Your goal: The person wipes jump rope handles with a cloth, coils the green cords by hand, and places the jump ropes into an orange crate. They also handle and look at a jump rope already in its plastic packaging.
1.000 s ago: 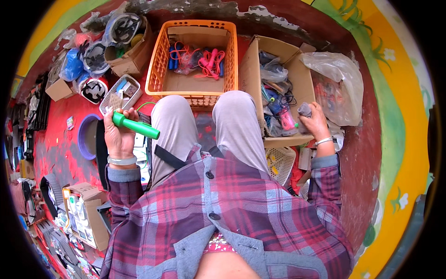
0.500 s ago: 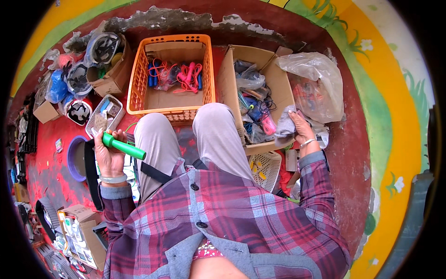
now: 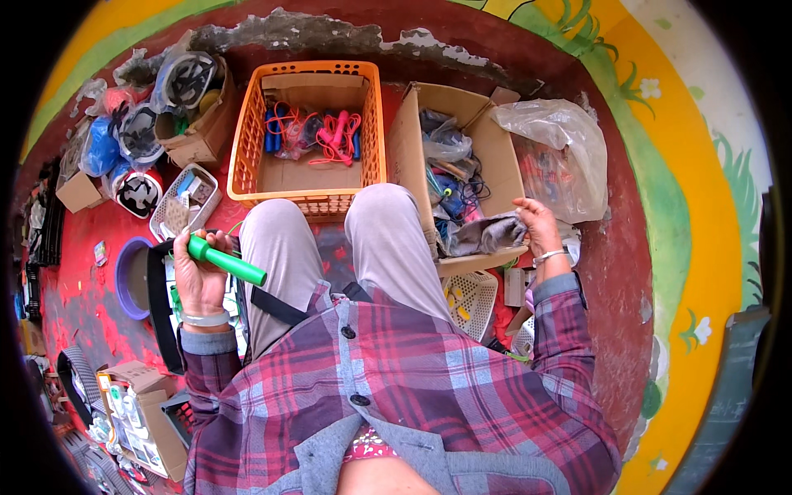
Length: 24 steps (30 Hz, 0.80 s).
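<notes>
Two items held: our left hand [image 3: 200, 285] closes round a smooth green plastic-looking handle [image 3: 231, 262], our right hand [image 3: 539, 223] pinches a soft grey cloth [image 3: 483, 237].
The cloth has just spread leftward over the open brown cardboard box [image 3: 505, 161], covering more of its mixed contents [image 3: 450, 148]; it hangs left of our right hand, well apart from the handle.

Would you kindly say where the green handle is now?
In the head view, the green handle is on the left, held in the left hand near the left knee.
</notes>
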Each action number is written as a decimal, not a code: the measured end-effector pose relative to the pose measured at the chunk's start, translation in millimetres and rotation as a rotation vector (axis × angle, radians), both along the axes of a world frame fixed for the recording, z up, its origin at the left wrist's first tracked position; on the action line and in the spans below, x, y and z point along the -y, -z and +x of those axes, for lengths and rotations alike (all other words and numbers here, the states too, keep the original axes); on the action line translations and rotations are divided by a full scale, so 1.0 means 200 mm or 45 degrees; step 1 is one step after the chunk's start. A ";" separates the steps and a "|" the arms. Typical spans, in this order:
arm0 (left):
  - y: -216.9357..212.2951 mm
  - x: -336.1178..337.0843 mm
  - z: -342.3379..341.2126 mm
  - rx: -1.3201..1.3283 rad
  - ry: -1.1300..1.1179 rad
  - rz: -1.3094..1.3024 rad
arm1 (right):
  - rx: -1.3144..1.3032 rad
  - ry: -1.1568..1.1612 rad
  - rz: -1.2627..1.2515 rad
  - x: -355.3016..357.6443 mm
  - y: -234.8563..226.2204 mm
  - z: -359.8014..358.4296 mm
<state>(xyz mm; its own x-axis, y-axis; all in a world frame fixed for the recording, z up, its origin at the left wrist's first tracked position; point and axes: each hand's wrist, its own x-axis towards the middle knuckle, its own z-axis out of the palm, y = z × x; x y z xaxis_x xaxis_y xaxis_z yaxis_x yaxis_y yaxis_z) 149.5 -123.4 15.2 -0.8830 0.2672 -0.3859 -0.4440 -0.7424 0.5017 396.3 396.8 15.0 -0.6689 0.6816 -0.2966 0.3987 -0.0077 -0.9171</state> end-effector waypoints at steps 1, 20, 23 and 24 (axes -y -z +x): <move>0.00 -0.01 0.00 -0.007 0.004 0.003 | -0.054 0.027 0.029 0.00 -0.01 0.00; -0.33 0.65 -0.17 -0.450 0.534 -0.902 | 0.487 -0.829 0.745 0.19 0.46 -0.01; -0.22 0.86 -0.17 -0.373 0.540 -1.146 | 0.372 -0.875 0.777 0.28 0.39 -0.19; -0.14 0.94 -0.15 -0.478 0.588 -1.309 | 0.315 -0.940 0.819 0.30 0.38 -0.26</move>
